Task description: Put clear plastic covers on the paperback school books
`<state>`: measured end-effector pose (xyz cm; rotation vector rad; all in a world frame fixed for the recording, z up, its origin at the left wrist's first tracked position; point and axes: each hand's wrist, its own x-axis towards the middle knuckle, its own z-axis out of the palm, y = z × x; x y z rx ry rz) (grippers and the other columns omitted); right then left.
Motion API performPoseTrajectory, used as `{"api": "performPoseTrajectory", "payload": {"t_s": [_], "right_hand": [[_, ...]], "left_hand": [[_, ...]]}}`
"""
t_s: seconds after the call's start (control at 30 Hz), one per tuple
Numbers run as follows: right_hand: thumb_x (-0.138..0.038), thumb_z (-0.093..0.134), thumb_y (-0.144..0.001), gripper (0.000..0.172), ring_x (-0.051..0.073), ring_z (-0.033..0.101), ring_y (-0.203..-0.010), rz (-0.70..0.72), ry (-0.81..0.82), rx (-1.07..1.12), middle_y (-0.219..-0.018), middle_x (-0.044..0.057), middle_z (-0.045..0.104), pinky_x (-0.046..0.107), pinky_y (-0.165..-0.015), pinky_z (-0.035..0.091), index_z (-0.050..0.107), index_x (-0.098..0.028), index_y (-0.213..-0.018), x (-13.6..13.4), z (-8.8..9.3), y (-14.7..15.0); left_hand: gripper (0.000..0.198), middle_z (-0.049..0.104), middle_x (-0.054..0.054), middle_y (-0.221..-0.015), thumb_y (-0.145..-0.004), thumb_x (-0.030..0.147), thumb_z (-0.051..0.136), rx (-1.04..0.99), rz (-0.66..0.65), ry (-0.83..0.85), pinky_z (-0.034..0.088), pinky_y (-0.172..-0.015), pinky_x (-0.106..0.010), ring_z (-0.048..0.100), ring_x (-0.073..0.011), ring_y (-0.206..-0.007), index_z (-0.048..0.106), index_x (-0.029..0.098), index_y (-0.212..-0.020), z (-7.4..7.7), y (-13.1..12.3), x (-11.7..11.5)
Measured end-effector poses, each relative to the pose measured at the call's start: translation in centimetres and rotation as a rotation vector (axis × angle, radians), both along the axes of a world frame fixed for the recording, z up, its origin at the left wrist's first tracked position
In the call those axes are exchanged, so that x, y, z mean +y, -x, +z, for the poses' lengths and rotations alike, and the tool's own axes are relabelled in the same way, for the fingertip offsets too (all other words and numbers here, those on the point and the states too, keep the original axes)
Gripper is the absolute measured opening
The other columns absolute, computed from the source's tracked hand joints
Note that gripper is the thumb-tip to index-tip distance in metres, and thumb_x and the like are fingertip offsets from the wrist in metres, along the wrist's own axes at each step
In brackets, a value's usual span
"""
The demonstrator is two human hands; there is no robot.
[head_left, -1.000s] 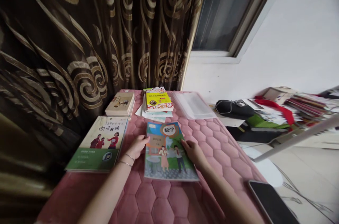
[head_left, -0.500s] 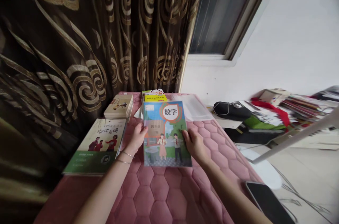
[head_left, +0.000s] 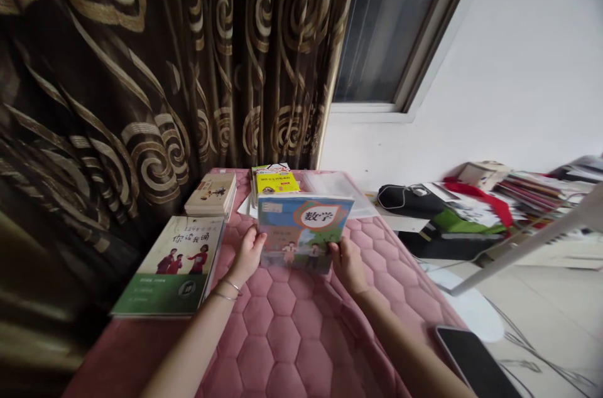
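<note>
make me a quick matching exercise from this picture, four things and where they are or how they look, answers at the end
1 maths book
2 curtain
3 padded cover
4 yellow book

A pink, with six-sided shapes
B on a pile at the far end
C held between left hand and right hand
D dark, with gold-toned swirls

Right pairs: 1-C, 2-D, 3-A, 4-B

Around the textbook [head_left: 301, 231] between my left hand [head_left: 247, 253] and right hand [head_left: 348, 263], the table [head_left: 282, 335] bears a flat-lying book [head_left: 169, 269] at nine o'clock, a book stack [head_left: 211, 191] at ten, a pile [head_left: 277, 182] (partly behind my textbook) at twelve, plastic sheets [head_left: 336, 184] at one.
</note>
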<state>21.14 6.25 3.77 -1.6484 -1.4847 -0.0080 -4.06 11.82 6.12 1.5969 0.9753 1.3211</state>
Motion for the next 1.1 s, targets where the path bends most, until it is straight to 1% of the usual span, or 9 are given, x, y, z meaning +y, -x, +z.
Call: {"api": "performPoseTrajectory", "payload": {"t_s": [0.13,0.27,0.4,0.5,0.6,0.77,0.93,1.03,1.1], "right_hand": [[-0.046,0.026,-0.085,0.026,0.021,0.056,-0.058,-0.004,0.005,0.014,-0.063,0.006,0.058,0.028,-0.052,0.036,0.038,-0.026,-0.073,0.2,0.8,0.1],[-0.047,0.028,-0.086,0.028,0.021,0.057,-0.059,0.009,0.025,0.041,-0.066,0.006,0.06,0.029,-0.055,0.038,0.041,-0.025,-0.077,0.0,2.0,0.1],[-0.05,0.029,-0.087,0.03,0.02,0.055,-0.06,0.053,0.008,0.114,-0.067,0.006,0.06,0.029,-0.057,0.04,0.042,-0.025,-0.076,-0.4,3.2,0.5],[-0.053,0.03,-0.088,0.035,0.019,0.055,-0.06,0.093,0.044,0.192,-0.065,0.004,0.06,0.028,-0.058,0.041,0.043,-0.025,-0.072,-0.7,3.4,1.1],[-0.058,0.033,-0.086,0.04,0.021,0.058,-0.063,0.118,0.132,0.258,-0.065,0.005,0.061,0.028,-0.058,0.041,0.046,-0.024,-0.069,-0.9,2.7,1.4],[-0.061,0.033,-0.083,0.044,0.021,0.059,-0.063,0.113,0.262,0.279,-0.066,0.006,0.063,0.028,-0.057,0.041,0.048,-0.024,-0.065,-1.0,0.0,1.3],[-0.056,0.036,-0.081,0.041,0.022,0.06,-0.061,0.098,0.379,0.235,-0.061,0.007,0.063,0.028,-0.052,0.038,0.051,-0.024,-0.061,-1.6,-2.6,1.6],[-0.054,0.036,-0.08,0.039,0.022,0.06,-0.061,0.091,0.412,0.224,-0.061,0.006,0.063,0.028,-0.052,0.037,0.052,-0.024,-0.061,-1.9,-2.7,2.0],[-0.057,0.037,-0.079,0.041,0.021,0.059,-0.059,0.104,0.396,0.24,-0.059,0.006,0.062,0.028,-0.051,0.036,0.05,-0.024,-0.06,-2.0,-2.0,2.4]], "left_hand": [[0.02,0.066,-0.003,-0.088,-0.081,0.038,0.058,-0.045,0.006,0.062,0.043,-0.088,-0.028,0.058,-0.0183,-0.09,0.058,0.021,-0.089,1.6,-0.4,0.0],[0.02,0.065,-0.002,-0.084,-0.08,0.038,0.058,-0.084,-0.002,0.076,0.044,-0.086,-0.027,0.058,-0.0185,-0.088,0.058,0.021,-0.089,3.3,-0.5,0.3],[0.022,0.064,-0.001,-0.082,-0.077,0.041,0.063,-0.086,0.0,0.126,0.044,-0.082,-0.025,0.057,-0.018,-0.087,0.057,0.02,-0.081,3.6,-0.5,0.9],[0.028,0.062,0.0,-0.074,-0.072,0.045,0.066,-0.088,0.044,0.23,0.045,-0.076,-0.026,0.057,-0.0178,-0.081,0.056,0.018,-0.074,2.7,-0.5,1.1],[0.034,0.062,0.001,-0.068,-0.068,0.048,0.07,-0.082,0.046,0.315,0.046,-0.072,-0.028,0.059,-0.0185,-0.076,0.056,0.017,-0.07,1.1,-0.5,1.0],[0.036,0.063,-0.001,-0.06,-0.061,0.046,0.075,-0.047,0.039,0.457,0.048,-0.068,-0.031,0.062,-0.0201,-0.069,0.058,0.015,-0.064,-1.3,-0.2,0.7],[0.029,0.059,0.0,-0.049,-0.055,0.031,0.079,0.012,0.085,0.551,0.046,-0.061,-0.03,0.061,-0.0201,-0.06,0.055,0.016,-0.051,-3.7,0.0,-0.8],[0.025,0.056,0.001,-0.047,-0.055,0.022,0.077,0.03,0.131,0.566,0.043,-0.057,-0.027,0.059,-0.0182,-0.057,0.054,0.016,-0.049,-4.4,0.2,-1.5],[0.02,0.057,0.001,-0.049,-0.057,0.019,0.075,0.023,0.145,0.564,0.042,-0.056,-0.025,0.059,-0.0175,-0.059,0.055,0.016,-0.052,-4.2,0.6,-1.6]]}}
